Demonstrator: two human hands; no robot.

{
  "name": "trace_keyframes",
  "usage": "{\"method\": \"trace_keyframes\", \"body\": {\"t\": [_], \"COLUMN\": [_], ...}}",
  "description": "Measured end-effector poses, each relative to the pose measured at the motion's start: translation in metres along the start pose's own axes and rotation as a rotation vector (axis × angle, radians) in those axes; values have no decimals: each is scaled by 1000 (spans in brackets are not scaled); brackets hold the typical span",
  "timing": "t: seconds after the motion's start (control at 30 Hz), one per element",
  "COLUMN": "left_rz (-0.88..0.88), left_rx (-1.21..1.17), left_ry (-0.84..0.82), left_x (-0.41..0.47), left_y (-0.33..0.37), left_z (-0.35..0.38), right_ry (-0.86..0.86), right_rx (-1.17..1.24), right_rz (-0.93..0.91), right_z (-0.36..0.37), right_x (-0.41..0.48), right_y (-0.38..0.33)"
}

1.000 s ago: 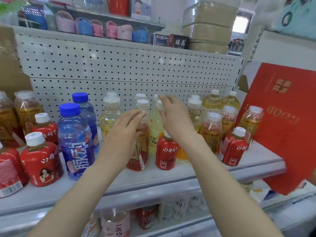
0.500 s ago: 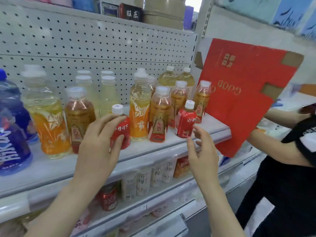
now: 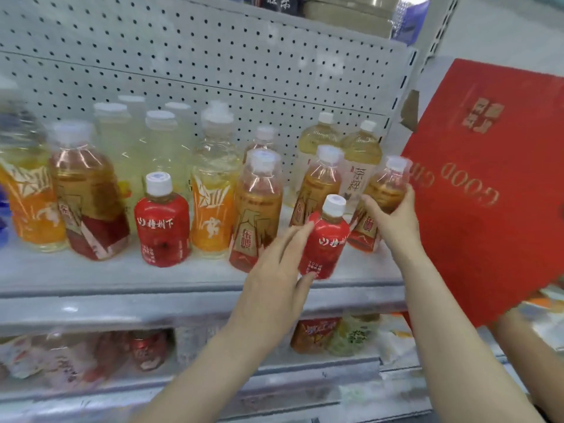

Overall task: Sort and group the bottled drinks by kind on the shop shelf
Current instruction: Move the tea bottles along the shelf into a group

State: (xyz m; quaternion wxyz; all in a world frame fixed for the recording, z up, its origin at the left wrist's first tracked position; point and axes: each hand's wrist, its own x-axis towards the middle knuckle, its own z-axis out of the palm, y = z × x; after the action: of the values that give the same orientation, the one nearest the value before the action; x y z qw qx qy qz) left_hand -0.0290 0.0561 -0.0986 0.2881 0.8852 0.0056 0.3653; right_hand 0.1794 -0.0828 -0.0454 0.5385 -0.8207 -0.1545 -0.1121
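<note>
The grey shelf [image 3: 122, 276] carries mixed bottles. My left hand [image 3: 274, 270] holds a small red-wrapped bottle [image 3: 328, 239] near the front edge, fingers at its shoulder and thumb at its base. It leans slightly. A second small red bottle [image 3: 161, 221] stands alone further left. My right hand [image 3: 393, 221] grips an amber tea bottle with a red label [image 3: 387, 184] at the right end of the row. More amber tea bottles [image 3: 259, 206], orange-labelled bottles [image 3: 210, 209] and pale yellow bottles [image 3: 161, 148] stand behind and to the left.
A white pegboard [image 3: 213, 56] backs the shelf. Another person's arm [image 3: 528, 340] holds a red cardboard sheet [image 3: 488, 184] just right of the shelf end. The lower shelf [image 3: 213, 377] holds cans and packets. The view's left edge is blurred.
My left hand released the first small red bottle, which now stands on the shelf, and took hold of the second one. My right hand rose and gripped the amber tea bottle at the right end.
</note>
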Motion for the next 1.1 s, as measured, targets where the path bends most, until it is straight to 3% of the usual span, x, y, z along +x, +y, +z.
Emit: {"method": "trace_keyframes", "body": {"t": [0.2,0.53,0.6,0.77,0.93,1.1], "left_rz": [-297,-223,-189,-233,-497,-548], "left_rx": [7,120,166,167,-152,-252], "left_ry": [-82,-92,-25,378,195,119], "left_x": [23,78,80,71,92,104], "left_y": [5,33,32,21,7,-9], "left_z": [36,103,108,95,87,76], "right_ry": [0,63,54,14,-6,-48], "right_rx": [107,149,151,204,228,206], "right_rz": [-56,-123,-124,-93,-93,-109], "right_z": [-8,-61,-64,-59,-41,-32], "right_x": [5,-16,-18,-22,-18,-17], "right_y": [20,27,26,38,39,41]}}
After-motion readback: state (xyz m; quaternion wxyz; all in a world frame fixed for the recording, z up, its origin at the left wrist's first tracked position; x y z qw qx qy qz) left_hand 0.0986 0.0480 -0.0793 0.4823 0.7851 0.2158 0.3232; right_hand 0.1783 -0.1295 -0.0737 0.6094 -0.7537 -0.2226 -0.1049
